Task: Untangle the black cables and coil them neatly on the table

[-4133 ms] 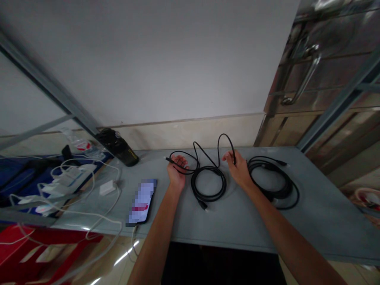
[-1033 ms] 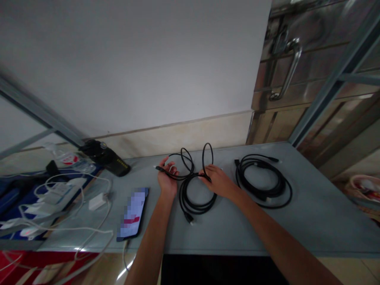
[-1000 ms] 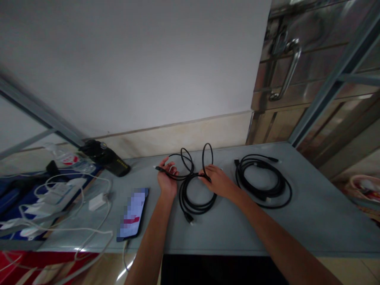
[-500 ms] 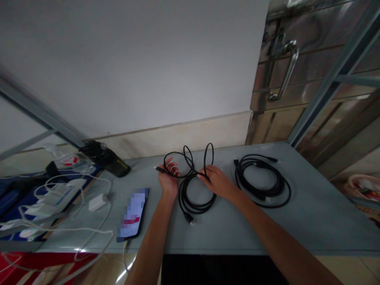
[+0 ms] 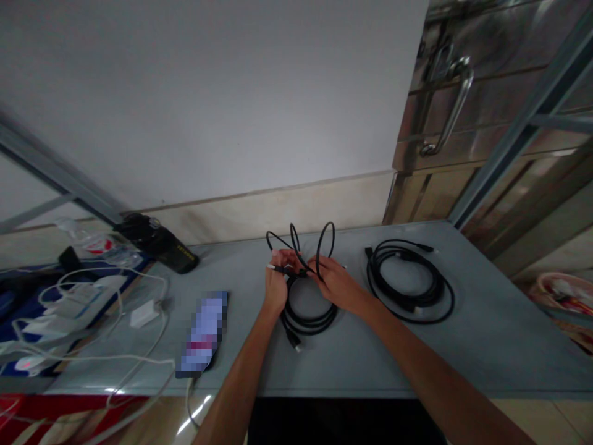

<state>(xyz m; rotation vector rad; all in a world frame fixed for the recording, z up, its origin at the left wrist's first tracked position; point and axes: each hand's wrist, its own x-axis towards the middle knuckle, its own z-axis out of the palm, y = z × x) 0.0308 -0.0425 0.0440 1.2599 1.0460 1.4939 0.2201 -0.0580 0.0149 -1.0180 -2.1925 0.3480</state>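
My left hand (image 5: pixel 278 281) is closed on a black cable (image 5: pixel 325 230) near one of its plugs, whose pale tip pokes out to the left. Close beside it, my right hand (image 5: pixel 336 279) pinches the same cable, and several loops rise above both hands. Beneath them a round coil of black cable (image 5: pixel 311 327) lies on the grey table (image 5: pixel 361 364), its plug (image 5: pixel 293 339) toward the front. Whether the raised loops and this coil are one cable I cannot tell. To the right rests another coiled black cable (image 5: pixel 438 290), touched by neither hand.
Left of my arms lies a phone (image 5: pixel 202 334) with a cord attached. Farther left are a white adapter (image 5: pixel 144 314), a power strip (image 5: pixel 88 303) with white cords, a black bottle (image 5: pixel 160 244) on its side and a clear plastic bottle (image 5: pixel 99 242). A wall borders the table's back.
My left hand has moved right, toward my right hand, bringing the cable's plug end with it. The raised loops have drawn closer together, while my right hand stays nearly in place.
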